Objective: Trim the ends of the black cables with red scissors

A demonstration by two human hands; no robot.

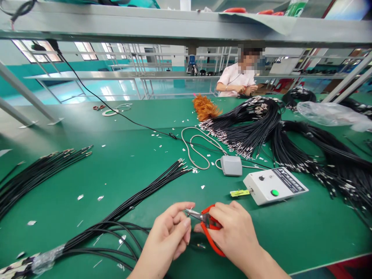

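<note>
My right hand (232,230) grips red-handled scissors (213,242), their short metal blades pointing left. The blade tips meet the fingers of my left hand (170,232), right at a small pale strip. My left thumb and fingers are pinched round a black cable end, mostly hidden by the fingers. Below my hands another cable end with thin coloured wires (201,245) shows against the mat. Left of my left hand runs a bundle of black cables (136,197) with stripped tips, wrapped in clear plastic (48,259) at its lower end.
A white control box (276,186) with a green button stands to the right, by a grey pedal-like block (231,166). Large heaps of black cables (241,128) fill the back right. More cables (37,174) lie left. A co-worker (238,79) sits beyond the bench; a shelf (145,23) crosses above.
</note>
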